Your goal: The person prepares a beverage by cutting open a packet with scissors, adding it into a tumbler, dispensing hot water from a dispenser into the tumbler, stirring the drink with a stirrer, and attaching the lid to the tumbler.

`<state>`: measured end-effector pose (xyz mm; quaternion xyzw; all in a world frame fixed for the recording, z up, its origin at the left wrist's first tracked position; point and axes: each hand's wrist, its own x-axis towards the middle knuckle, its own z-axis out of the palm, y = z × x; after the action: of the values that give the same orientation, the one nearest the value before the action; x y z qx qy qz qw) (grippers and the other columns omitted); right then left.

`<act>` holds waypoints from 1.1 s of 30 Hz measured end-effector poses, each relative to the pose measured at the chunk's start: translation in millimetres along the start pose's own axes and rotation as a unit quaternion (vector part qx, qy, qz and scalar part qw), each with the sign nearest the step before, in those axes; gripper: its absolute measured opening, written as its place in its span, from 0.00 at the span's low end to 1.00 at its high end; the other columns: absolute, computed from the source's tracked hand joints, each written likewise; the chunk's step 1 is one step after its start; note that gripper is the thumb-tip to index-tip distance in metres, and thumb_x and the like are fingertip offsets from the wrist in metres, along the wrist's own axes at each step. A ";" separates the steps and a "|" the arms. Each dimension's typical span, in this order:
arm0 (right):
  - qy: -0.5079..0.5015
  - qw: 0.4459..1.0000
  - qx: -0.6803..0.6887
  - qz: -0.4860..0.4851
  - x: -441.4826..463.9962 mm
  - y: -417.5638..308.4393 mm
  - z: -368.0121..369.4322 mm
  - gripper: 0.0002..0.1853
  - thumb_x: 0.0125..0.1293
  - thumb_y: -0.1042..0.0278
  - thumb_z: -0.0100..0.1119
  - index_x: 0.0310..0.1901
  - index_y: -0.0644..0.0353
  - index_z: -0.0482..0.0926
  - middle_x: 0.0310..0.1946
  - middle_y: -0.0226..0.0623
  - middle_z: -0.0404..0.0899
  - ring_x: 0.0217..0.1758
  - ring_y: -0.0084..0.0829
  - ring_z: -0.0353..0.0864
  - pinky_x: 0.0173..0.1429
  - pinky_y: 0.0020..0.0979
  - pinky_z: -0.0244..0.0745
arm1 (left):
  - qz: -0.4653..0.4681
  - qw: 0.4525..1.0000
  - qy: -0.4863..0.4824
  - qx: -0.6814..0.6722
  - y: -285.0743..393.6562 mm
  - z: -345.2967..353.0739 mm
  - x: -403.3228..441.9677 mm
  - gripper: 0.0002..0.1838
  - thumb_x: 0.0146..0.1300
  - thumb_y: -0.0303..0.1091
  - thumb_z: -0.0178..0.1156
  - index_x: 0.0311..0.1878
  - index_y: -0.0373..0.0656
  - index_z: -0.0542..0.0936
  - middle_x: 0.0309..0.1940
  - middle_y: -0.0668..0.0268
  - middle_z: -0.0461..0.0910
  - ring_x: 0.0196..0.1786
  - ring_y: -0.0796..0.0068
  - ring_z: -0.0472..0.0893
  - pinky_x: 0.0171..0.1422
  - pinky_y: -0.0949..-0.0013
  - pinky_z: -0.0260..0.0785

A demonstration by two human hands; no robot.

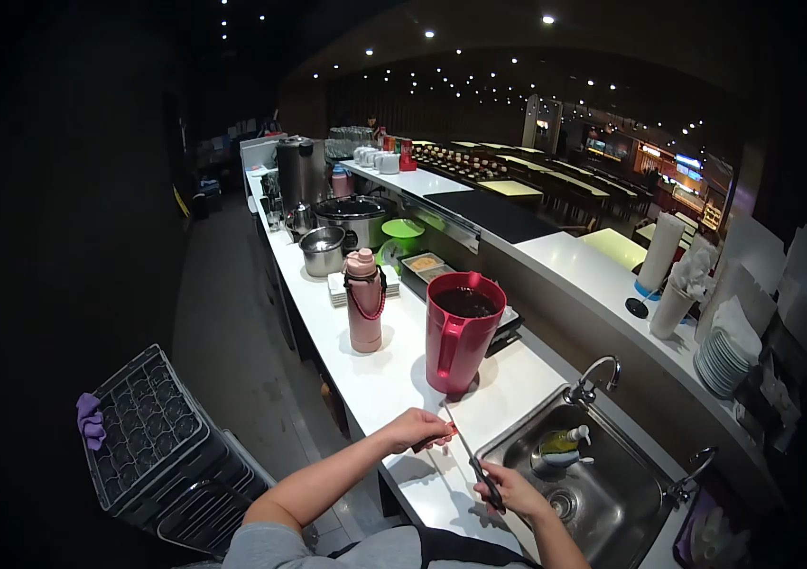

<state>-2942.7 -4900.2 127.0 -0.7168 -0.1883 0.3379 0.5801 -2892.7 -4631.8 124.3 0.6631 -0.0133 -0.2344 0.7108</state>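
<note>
red item [453, 431], small, pinched over the counter [394, 389] by the closed fingers of the left hand [419, 431]; right hand [512, 490], at four to five o'clock from it, fingers closed round a black-handled blade [474, 462]. blade and left fingers lie so near that a slip could nick; a jolt could tip the filled jug [454, 351], in the way at twelve. around, left to right: crate [176, 474], nine o'clock; bottle [365, 313], eleven; sink [602, 503], three to four.

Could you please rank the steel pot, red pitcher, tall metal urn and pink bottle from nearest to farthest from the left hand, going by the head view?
From the left hand:
1. Red pitcher, just ahead
2. Pink bottle, ahead and left
3. Steel pot, beyond the bottle
4. Tall metal urn, beyond the pot
</note>
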 end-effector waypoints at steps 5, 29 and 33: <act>0.025 0.993 -0.116 0.012 -32.0 7.4 -24.4 0.31 0.62 0.65 0.63 0.67 0.54 0.65 0.26 0.22 0.71 0.26 0.16 0.72 0.32 0.22 0.68 | 0.000 0.999 0.050 0.002 -37.9 -15.0 -3.2 0.12 0.65 0.36 0.59 0.35 0.35 0.82 0.22 0.68 0.78 0.21 0.86 0.72 0.23 0.80 0.61; 0.380 0.392 -0.697 0.466 -437.5 -149.6 -484.5 0.15 0.61 0.71 0.46 0.43 0.57 0.83 0.48 0.53 0.79 0.54 0.47 0.78 0.52 0.43 0.75 | 0.002 0.987 0.040 -0.154 -12.4 48.1 -67.3 0.10 0.64 0.31 0.59 0.39 0.32 0.80 0.26 0.65 0.80 0.25 0.83 0.76 0.29 0.82 0.69; 0.665 0.480 -0.464 0.335 -357.6 -194.5 -349.1 0.20 0.53 0.59 0.51 0.40 0.64 0.83 0.51 0.51 0.78 0.55 0.50 0.78 0.52 0.49 0.74 | 0.002 0.980 0.103 -0.168 -20.1 43.7 -85.2 0.10 0.64 0.31 0.60 0.39 0.32 0.80 0.25 0.66 0.79 0.25 0.83 0.76 0.28 0.82 0.69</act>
<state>-2924.2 -5333.0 443.1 -0.9013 0.3781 -0.2074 -0.0423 -2989.3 -4643.1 135.3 0.5545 0.0985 -0.1622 0.8103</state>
